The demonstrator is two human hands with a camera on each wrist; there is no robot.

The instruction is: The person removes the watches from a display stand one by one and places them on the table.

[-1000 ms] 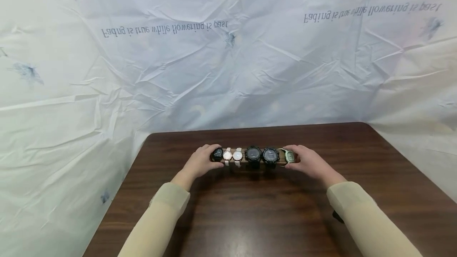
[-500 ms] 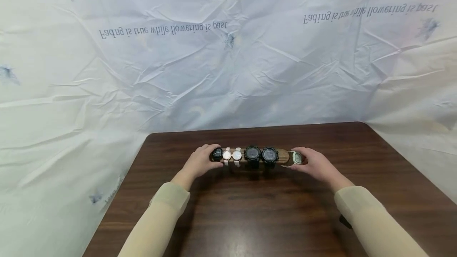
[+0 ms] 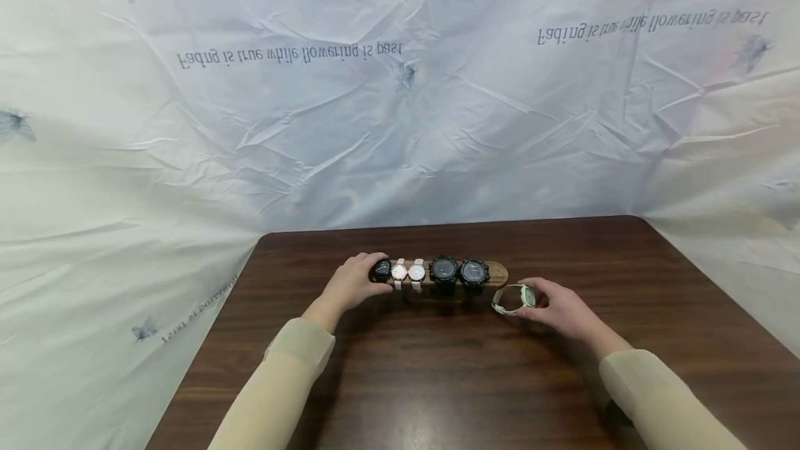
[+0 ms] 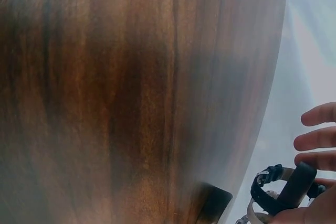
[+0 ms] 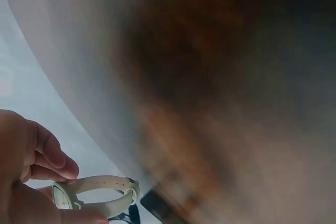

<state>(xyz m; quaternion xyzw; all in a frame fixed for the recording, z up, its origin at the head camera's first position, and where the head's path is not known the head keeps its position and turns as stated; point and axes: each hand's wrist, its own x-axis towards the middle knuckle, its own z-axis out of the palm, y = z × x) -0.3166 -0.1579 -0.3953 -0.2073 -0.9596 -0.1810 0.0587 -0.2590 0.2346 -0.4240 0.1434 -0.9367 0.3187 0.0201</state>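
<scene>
The right hand (image 3: 565,307) pinches a pale green watch (image 3: 514,298) by its looped strap, holding it just off the right end of the wooden watch bar (image 3: 496,271) and low over the dark wooden table (image 3: 437,380); the right wrist view shows the strap closed into a ring, thumb and fingers (image 5: 50,161) curled round the case side, which keeps the loop from collapsing. The left hand (image 3: 350,283) curls over the bar's left end beside a small black watch (image 3: 380,271), apparently steadying the stand so it does not slide. On the bar sit two pale watches (image 3: 407,272) and two large black watches (image 3: 458,271), faces up. A crumpled white printed sheet (image 3: 400,89) hangs behind
</scene>
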